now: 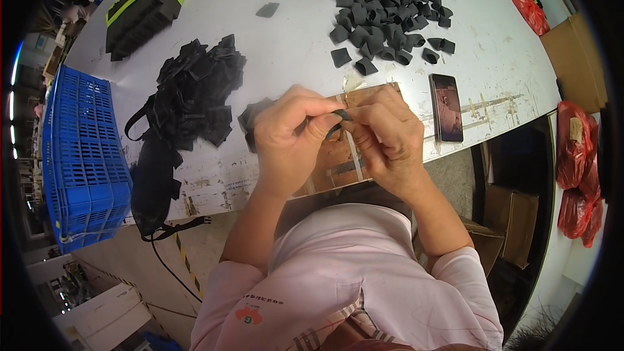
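Observation:
Between my two hands is a small dark grey loop of flexible material (342,116), bent and pinched at the fingertips. My left hand (290,133) grips its left side with thumb and forefinger; my right hand (389,135) pinches it from the right. Both are closed over a brown board with strips of tape (328,169) at the table's near edge. Some dark pieces (250,120) lie beside my left hand, partly hidden by it. Further left is a heap of flat black pieces (192,94). A large pile of dark grey loops (383,13) lies at the far right.
A white table (279,45) carries a banded stack of dark grey pieces (146,13), one loose piece (267,10) and a phone (446,107). At left stands a blue crate (84,162), near a black pouch with a strap (155,182). Red bags (575,149) hang at right.

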Demonstrator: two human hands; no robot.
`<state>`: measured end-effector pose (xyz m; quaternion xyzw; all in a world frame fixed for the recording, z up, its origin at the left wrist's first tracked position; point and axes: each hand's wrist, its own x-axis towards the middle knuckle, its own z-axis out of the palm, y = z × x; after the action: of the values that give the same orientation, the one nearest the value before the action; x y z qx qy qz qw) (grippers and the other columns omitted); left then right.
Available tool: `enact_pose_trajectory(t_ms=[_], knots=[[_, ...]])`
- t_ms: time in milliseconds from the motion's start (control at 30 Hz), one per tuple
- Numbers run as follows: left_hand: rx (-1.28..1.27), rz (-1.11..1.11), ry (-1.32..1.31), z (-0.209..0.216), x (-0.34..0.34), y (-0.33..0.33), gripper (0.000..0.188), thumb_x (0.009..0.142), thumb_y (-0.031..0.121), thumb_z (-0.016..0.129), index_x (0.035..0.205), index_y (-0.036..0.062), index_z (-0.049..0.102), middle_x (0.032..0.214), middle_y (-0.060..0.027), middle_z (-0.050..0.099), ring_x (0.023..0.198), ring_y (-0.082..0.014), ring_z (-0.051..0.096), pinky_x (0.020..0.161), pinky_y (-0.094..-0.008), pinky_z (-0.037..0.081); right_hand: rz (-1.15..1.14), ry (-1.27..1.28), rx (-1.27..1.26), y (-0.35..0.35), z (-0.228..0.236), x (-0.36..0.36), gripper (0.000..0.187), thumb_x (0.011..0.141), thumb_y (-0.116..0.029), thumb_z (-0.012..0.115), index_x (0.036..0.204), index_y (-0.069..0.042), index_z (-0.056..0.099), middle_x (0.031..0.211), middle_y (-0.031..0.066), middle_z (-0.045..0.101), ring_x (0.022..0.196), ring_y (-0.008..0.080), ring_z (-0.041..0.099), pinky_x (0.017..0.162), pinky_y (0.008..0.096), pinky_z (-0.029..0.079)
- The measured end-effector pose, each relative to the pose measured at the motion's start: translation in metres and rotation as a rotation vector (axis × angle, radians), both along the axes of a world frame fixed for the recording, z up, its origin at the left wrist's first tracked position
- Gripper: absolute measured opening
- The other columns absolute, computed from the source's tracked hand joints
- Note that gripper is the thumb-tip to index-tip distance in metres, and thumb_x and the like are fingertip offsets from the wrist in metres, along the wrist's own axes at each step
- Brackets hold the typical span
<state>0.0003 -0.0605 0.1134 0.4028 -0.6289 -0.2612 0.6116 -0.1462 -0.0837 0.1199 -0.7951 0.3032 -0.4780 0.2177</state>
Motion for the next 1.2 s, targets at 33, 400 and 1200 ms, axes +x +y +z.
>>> enact_pose_trajectory(t_ms=[33,400,1200], knots=[[0.001,-0.005,-0.002,-0.001,-0.001,0.001,0.005,0.075,-0.001,0.062,0.079,-0.0016,0.06,0.073,-0.0058,0.058,0.063,-0.0114,0.053,0.055,-0.0209,0.041,-0.009,0.022,-0.033,0.0,-0.001,0.001,0.016,0.06,0.006,0.061,0.071,-0.003,0.053,0.064,0.0069,0.047,0.059,0.0236,0.043,0.05,0.0319,0.036],[0.752,-0.16,0.31,0.003,0.003,0.017,0.011,0.083,0.005,0.052,0.088,-0.0044,0.054,0.066,-0.0049,0.054,0.049,-0.0059,0.047,0.045,-0.0185,0.039,-0.029,0.038,-0.067,-0.003,-0.002,-0.003,0.017,0.06,0.004,0.063,0.07,-0.003,0.052,0.064,0.0072,0.046,0.057,0.0235,0.044,0.047,0.0322,0.036],[0.701,0.693,-0.599,-0.121,0.088,0.006,0.011,0.072,0.003,0.061,0.081,-0.0023,0.057,0.08,-0.0158,0.057,0.075,-0.0283,0.055,0.069,-0.0341,0.044,-0.123,-0.318,0.834,-0.013,-0.031,-0.027,0.032,0.083,-0.034,0.055,0.087,-0.002,0.061,0.063,0.0008,0.056,0.053,0.0045,0.046,0.047,0.0189,0.036]])
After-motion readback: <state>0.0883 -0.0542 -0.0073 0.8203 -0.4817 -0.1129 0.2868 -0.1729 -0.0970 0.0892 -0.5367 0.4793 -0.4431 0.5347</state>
